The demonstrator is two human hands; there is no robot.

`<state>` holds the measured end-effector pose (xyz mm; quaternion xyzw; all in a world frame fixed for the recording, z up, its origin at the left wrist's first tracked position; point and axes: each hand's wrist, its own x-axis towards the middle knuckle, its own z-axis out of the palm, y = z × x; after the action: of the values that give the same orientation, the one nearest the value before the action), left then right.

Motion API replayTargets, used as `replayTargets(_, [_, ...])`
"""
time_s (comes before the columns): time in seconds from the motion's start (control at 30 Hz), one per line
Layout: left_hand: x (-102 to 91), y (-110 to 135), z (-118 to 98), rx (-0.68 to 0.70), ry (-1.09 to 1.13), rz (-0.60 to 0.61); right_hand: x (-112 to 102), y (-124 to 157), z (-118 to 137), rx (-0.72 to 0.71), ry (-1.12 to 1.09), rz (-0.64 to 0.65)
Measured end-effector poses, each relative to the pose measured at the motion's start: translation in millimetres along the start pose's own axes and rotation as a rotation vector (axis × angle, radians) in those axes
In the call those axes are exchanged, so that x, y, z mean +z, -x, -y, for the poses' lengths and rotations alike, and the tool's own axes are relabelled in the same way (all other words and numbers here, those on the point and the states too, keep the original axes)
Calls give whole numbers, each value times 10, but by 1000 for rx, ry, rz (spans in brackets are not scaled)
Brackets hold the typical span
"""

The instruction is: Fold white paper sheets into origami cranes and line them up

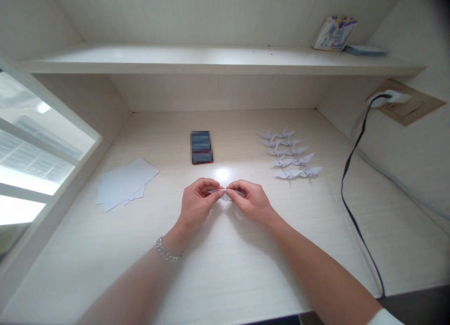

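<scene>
two forearms (312, 255) converging, left hand (197, 200), right hand (253, 202), both pinching paper (226, 197)

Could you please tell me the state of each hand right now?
Left hand: closed, pinching a small folded paper.
Right hand: closed, pinching the same paper's other side.

1 silver chain-link bracelet (167, 255) circles the left wrist (176, 236), and 1 white sleeve (385, 317) edge shows high on the right arm (316, 260).
</scene>
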<state>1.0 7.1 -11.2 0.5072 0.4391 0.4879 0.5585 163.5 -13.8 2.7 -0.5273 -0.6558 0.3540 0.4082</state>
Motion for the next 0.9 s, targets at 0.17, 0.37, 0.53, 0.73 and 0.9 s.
replayTargets(0.17, [-7, 4, -1, 11, -40, -3, -5, -5, 6, 3, 7, -1])
replayTargets(0.37, [-14, -6, 18, 22, -32, 2, -7, -2, 23, 4, 1, -3])
replayTargets(0.53, [-21, -1, -2, 17, -37, 14, -13, -4, 22, 12, 8, -2])
replayTargets(0.73, [-19, 6, -30, 10, -51, 22, -24, -8, 20, 29, 7, 7])
replayTargets(0.9, [-33, -3, 0, 20, -73, 23, -20, -6, 14, 20, 10, 14])
